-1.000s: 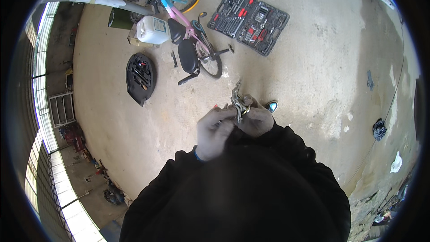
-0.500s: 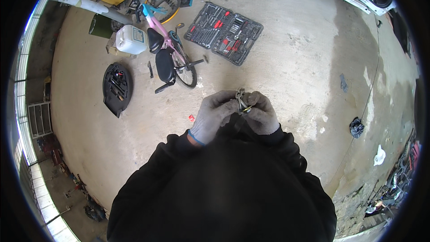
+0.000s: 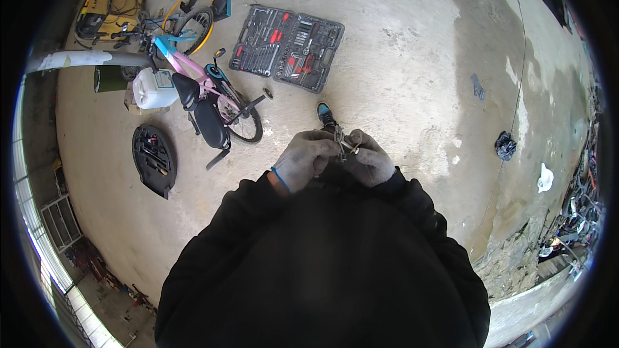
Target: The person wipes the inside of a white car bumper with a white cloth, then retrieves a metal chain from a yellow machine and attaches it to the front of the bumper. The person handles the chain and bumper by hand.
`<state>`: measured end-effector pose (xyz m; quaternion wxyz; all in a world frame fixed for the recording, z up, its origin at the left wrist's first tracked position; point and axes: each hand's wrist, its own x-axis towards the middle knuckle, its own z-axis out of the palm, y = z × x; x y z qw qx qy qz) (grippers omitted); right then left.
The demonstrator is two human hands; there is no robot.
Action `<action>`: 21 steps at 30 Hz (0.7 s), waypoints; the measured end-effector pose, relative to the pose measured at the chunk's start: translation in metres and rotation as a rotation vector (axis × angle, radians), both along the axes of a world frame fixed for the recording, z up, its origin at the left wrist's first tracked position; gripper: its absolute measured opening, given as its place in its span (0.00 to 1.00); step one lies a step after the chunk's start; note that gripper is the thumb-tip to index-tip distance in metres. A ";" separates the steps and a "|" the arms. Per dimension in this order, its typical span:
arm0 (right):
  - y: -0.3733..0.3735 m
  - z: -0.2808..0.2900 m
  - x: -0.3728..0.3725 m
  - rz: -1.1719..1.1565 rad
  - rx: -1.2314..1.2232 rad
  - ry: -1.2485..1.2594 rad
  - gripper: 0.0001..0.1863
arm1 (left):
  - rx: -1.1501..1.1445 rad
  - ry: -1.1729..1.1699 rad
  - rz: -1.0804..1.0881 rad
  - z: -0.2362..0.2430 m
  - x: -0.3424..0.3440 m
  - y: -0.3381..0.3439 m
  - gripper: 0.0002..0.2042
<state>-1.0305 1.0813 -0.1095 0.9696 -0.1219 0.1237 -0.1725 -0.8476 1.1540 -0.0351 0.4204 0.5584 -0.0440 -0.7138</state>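
Observation:
My left hand (image 3: 300, 161), in a grey knit glove with a blue cuff, grips a short metal chain (image 3: 340, 143) in front of my body. Beside it my right hand (image 3: 371, 164), also gloved, pinches a small metal piece with a yellowish part (image 3: 350, 150) against the chain, too small to make out exactly. Both hands nearly meet at the middle of the view, below a dark and blue shoe (image 3: 326, 113) on the concrete floor.
A pink and blue bicycle (image 3: 206, 100) lies left, near a white jug (image 3: 151, 90), metal pole (image 3: 82, 59) and yellow machine (image 3: 103, 6). An open socket-tool case (image 3: 284, 51) lies ahead, a black tray (image 3: 155, 158) left, a black bag (image 3: 505, 146) and glove (image 3: 478, 86) right.
The view has turned and advanced, shifting the floor objects left. My hands stay together on the chain, its upper end less extended than a second ago. A shoe has come into view above them.

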 end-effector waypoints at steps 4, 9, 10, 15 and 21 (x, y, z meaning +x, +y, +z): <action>-0.030 -0.001 0.025 0.023 0.123 0.018 0.17 | 0.083 0.154 0.092 -0.001 0.022 -0.030 0.09; -0.056 -0.007 0.054 0.079 0.231 -0.055 0.16 | 0.085 -0.396 0.019 0.021 0.035 -0.068 0.10; -0.062 -0.009 0.059 0.081 0.249 -0.129 0.17 | 0.054 -0.439 0.008 0.025 0.038 -0.077 0.10; -0.106 -0.015 0.085 0.214 0.193 -0.320 0.20 | -0.017 -0.333 -0.089 0.035 0.061 -0.112 0.11; -0.149 -0.001 0.122 0.112 0.017 -0.273 0.16 | 0.011 -0.915 -0.173 0.053 0.084 -0.151 0.04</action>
